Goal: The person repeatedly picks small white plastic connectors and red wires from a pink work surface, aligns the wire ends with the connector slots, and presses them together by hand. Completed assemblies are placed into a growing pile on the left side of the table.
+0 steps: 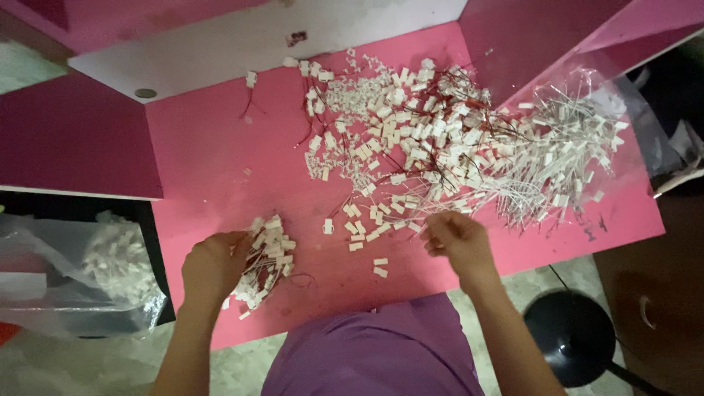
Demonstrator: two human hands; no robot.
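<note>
On the pink table [213, 176] my left hand [213, 265] grips a bundle of thin wires with small white plastic connectors [268, 249] near the front edge. My right hand [456, 242] pinches at a wire end [419, 224] drawn from the big loose pile of white connectors and red wires [400, 132] spread over the middle and back of the table. A few single connectors [380, 267] lie between the hands.
A clear plastic bag of white wired parts [561, 147] lies at the right of the table. Another clear bag with connectors [117, 260] sits low at the left. A black round stool base [572, 334] stands on the floor at the right.
</note>
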